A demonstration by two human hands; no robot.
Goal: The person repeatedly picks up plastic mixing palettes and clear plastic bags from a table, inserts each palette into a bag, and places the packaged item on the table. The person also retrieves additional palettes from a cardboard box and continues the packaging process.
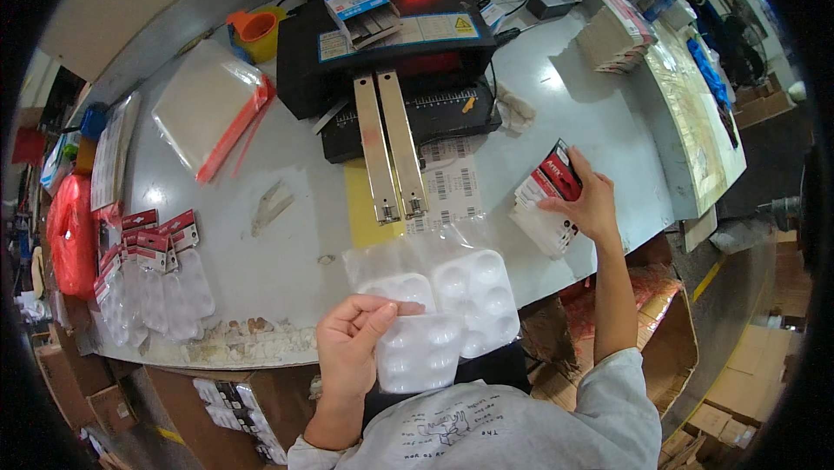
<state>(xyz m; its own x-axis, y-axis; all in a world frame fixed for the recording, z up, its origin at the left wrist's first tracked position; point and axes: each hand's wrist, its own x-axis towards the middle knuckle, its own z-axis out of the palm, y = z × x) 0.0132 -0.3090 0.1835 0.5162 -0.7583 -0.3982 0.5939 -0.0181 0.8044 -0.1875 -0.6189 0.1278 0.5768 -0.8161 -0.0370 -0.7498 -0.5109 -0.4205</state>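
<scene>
My left hand is closed with thumb and fingers pinching a white plastic paint palette with round wells, which looks to be in a clear bag. Partly behind it, at the front table edge, lie more bagged palettes, their clear bag tops reaching toward the machine. Over to the right, my right hand has its thumb and fingers around the edge of a fanned stack of red, black and white header cards on the table.
A black machine with two metal rails stands mid-table, over a yellow and white printed sheet. To the left are clear bags and finished carded palettes. More stacked cards sit back right. Cardboard boxes stand below.
</scene>
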